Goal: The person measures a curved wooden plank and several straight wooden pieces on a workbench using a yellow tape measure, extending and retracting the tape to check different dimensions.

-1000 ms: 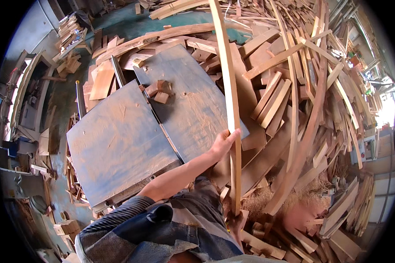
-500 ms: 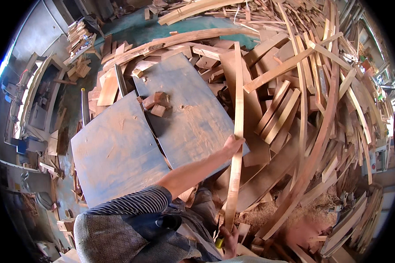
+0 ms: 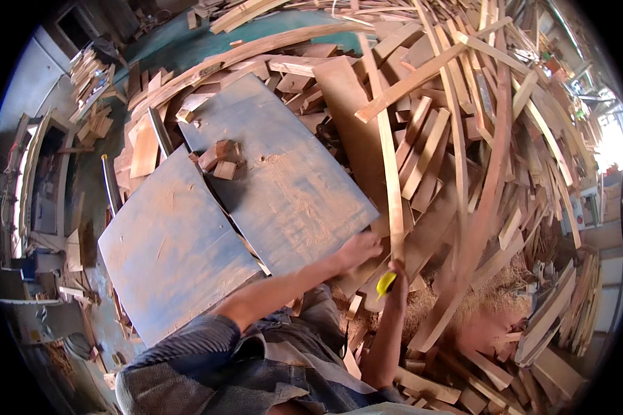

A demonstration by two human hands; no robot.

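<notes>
A long, pale wooden strip (image 3: 389,162) runs away from me, to the right of a grey metal table (image 3: 298,180). My right hand (image 3: 396,277) is closed at the strip's near end. It also holds a small yellow and dark object (image 3: 386,283) that looks like a tape measure. My left hand (image 3: 357,252) is off the strip, just left of it, by the near right corner of the table. Its fingers look loosely apart with nothing in them, though slightly blurred. Sawdust coats the tabletop, where a few reddish wood blocks (image 3: 221,158) lie.
A slot (image 3: 218,200) divides the table into two plates. Heaped boards and offcuts (image 3: 422,145) crowd its right and far sides. A long dark board (image 3: 488,221) slants down on the right, beside a sawdust pile (image 3: 488,297). Machinery (image 3: 41,187) stands at the left.
My left hand has let go of the strip. My right hand has moved up and forward with the yellow object, and the strip has shifted away from me. The view has also shifted.
</notes>
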